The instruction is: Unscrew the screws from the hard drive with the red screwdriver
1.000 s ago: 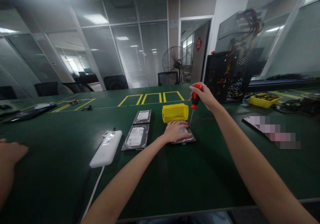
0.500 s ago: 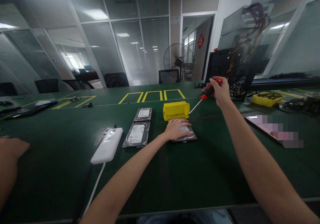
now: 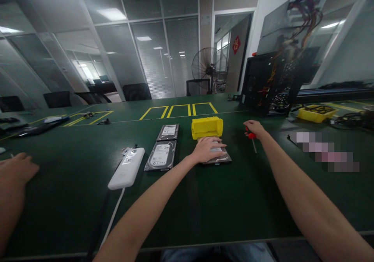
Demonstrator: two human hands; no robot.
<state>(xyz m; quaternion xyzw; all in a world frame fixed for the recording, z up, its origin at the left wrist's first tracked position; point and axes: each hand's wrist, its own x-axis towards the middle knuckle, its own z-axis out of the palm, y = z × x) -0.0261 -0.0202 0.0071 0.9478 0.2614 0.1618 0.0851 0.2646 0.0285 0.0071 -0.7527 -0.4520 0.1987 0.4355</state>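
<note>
My left hand (image 3: 209, 150) lies with fingers spread over a hard drive (image 3: 222, 159) on the green table, covering much of its top. Just behind those fingers a yellow plastic bin (image 3: 207, 127) rests on its side, its opening toward me. My right hand (image 3: 254, 127), to the right of the bin, is closed around a red and black screwdriver (image 3: 252, 136). The screwdriver's shaft points down toward the table; whether the tip touches it I cannot tell. Left of my left hand lie two more hard drives, a nearer one (image 3: 161, 155) and a farther one (image 3: 168, 131).
A white power bank (image 3: 127, 168) with a cable lies to the left. Another person's hand (image 3: 22, 168) is at the left edge. An open computer case (image 3: 271, 81) stands at the back right, near a yellow tray (image 3: 317, 115). A partly blurred-out flat object (image 3: 321, 151) lies right.
My right hand has lowered from beside the bin, and the screwdriver has swung from pointing at the bin's corner to pointing downward. My left hand stays on the hard drive.
</note>
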